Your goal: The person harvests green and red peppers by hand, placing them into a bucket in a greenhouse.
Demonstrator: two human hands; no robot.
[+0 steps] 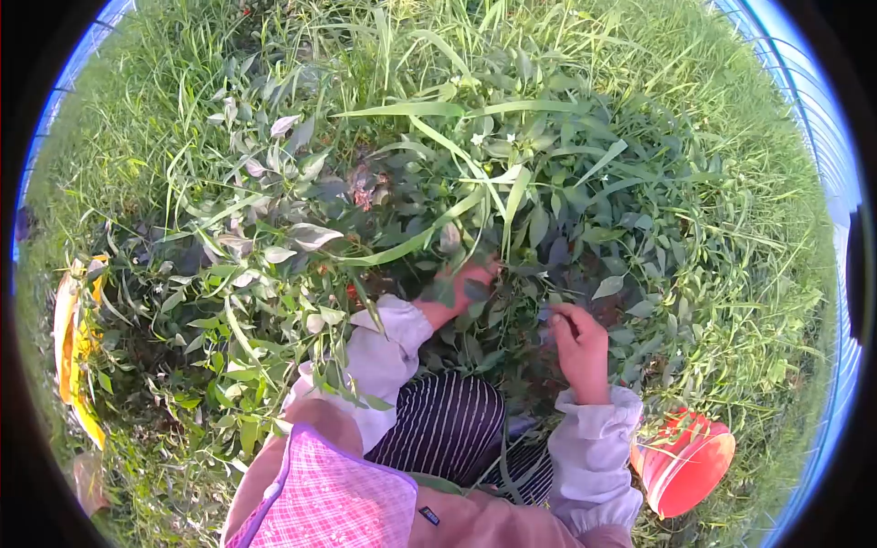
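My left hand (468, 281) reaches into a dense leafy plant (585, 205) that looks like a pepper plant with small white flowers. Leaves and stems partly cover this hand, and its fingertips are hidden. To the right, at the near edge of the foliage, is my right hand (585, 349). Its index finger and thumb are curled close together, and whatever may lie between them is too small to make out. Red spots (363, 196) show among the leaves; another red spot (352, 291) is just left of my left hand.
A red bucket (687, 470) leans in the grass near my right elbow. At the far left lies a yellow bag-like object (78, 342), partly behind leaves. Tall grass (411, 55) surrounds the plants. My striped trouser leg (443, 425) is close beneath my arms. Blue curved sheeting (822, 183) borders the right side.
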